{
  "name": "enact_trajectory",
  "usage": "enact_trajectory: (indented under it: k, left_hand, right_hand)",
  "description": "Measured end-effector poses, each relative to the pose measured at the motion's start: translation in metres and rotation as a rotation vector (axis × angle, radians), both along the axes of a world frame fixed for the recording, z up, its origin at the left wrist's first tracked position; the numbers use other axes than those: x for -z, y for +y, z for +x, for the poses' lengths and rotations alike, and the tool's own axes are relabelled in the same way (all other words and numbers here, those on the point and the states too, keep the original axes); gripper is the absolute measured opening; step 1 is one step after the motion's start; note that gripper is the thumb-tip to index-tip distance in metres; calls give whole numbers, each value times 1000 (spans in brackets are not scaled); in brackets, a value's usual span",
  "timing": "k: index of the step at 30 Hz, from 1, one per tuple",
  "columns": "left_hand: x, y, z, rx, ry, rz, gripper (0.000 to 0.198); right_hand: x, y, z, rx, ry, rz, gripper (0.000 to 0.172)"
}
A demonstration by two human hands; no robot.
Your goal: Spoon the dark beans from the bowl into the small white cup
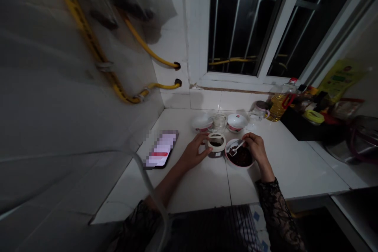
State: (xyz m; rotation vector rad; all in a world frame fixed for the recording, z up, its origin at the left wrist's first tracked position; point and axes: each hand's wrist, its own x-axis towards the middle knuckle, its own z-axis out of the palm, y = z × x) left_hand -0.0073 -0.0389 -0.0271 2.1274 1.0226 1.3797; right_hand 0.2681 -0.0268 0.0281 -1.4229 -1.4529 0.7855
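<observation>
My left hand (pixel 195 150) is wrapped round a small open jar (pixel 215 145) with a white rim and dark contents, standing on the white counter (pixel 201 185). My right hand (pixel 256 146) pinches the handle of a small clear spoon (pixel 236 149), whose scoop rests over a white bowl (pixel 239 156) holding dark pieces. The bowl stands right beside the jar.
A phone (pixel 162 149) lies on the counter to the left. Behind the jar stand two white bowls (pixel 236 122), a glass (pixel 219 121) and a lidded jar (pixel 261 109). An oil bottle (pixel 280 104) and packets crowd the right. Yellow pipes (pixel 97 51) run on the left wall.
</observation>
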Motion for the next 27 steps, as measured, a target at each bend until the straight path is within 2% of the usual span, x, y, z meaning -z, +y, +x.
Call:
enact_trajectory:
  k: [9, 22, 27]
  left_hand:
    - [-1, 0, 0, 7, -1, -11, 25]
    - [-1, 0, 0, 10, 6, -11, 25]
    - [-4, -2, 0, 16, -1, -26, 25]
  right_hand:
    - [0, -2, -2, 2, -29, 18, 21]
    - [1, 4, 2, 13, 156, -4, 16]
    - [-7, 2, -11, 48, 210, 126, 19]
